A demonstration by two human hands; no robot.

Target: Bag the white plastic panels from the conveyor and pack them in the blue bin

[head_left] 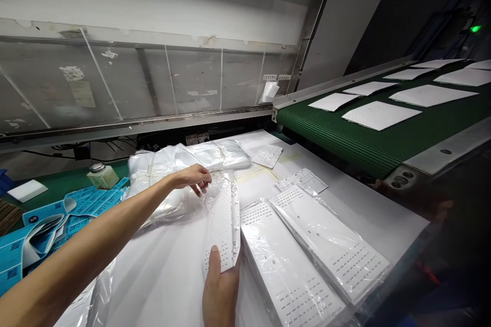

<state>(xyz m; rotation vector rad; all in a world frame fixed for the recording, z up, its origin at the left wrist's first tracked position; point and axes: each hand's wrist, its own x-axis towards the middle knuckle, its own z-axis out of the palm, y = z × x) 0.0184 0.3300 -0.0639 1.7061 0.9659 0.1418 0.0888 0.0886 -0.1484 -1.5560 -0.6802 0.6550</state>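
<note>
My right hand [221, 291] grips the near end of a white plastic panel [222, 214] with rows of slots, thumb on its face. Clear film from a plastic bag [215, 184] lies about the panel's far end. How far the bag covers the panel is hard to tell. At the bag's upper left, my left hand [195, 179] has its fingers curled and pinched on the film. To the right lie two long slotted white panels in clear bags, one nearer [284, 260] and one farther right [330, 235].
Bundled clear bags [187, 156] lie behind my left hand. Blue printed label sheets [46, 235] and a small jar [102, 176] are at left. Two small white panels, one [267, 155] behind the other [302, 181], sit near a green conveyor belt [337, 138] carrying several white pieces.
</note>
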